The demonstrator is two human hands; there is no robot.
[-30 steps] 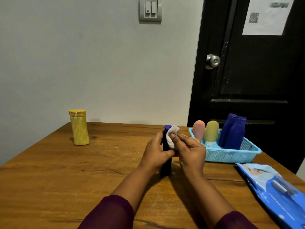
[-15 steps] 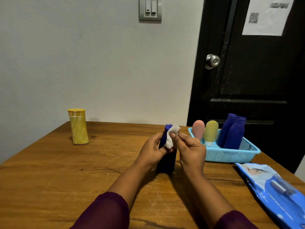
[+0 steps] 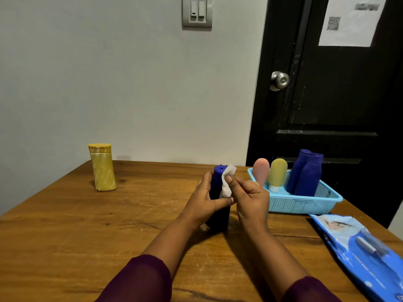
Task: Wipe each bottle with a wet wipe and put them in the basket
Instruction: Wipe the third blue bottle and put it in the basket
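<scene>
Holding smooth cylindrical dark-blue bottle (image 3: 217, 179), left hand grip (image 3: 204, 201) closed round it; right hand grip (image 3: 250, 198) pinching crumpled white wipe (image 3: 226, 188).

the blue bottle (image 3: 218, 216) at the centre is deep navy, with a white wipe (image 3: 226, 182) against it. the yellow bottle (image 3: 102, 167) is mustard with pale streaks, its cap a darker gold. the basket (image 3: 301, 203) is light blue mesh; in it stand a pink tube (image 3: 261, 171), an olive tube (image 3: 277, 173) with a white cap, and two bottles (image 3: 307, 175) of royal blue. the pack (image 3: 359, 247) is bright blue with white print. the table (image 3: 65, 236) is brown wood grain, the sleeves (image 3: 141, 280) maroon, the wall (image 3: 109, 83) pale grey, the door (image 3: 338, 94) black
</scene>
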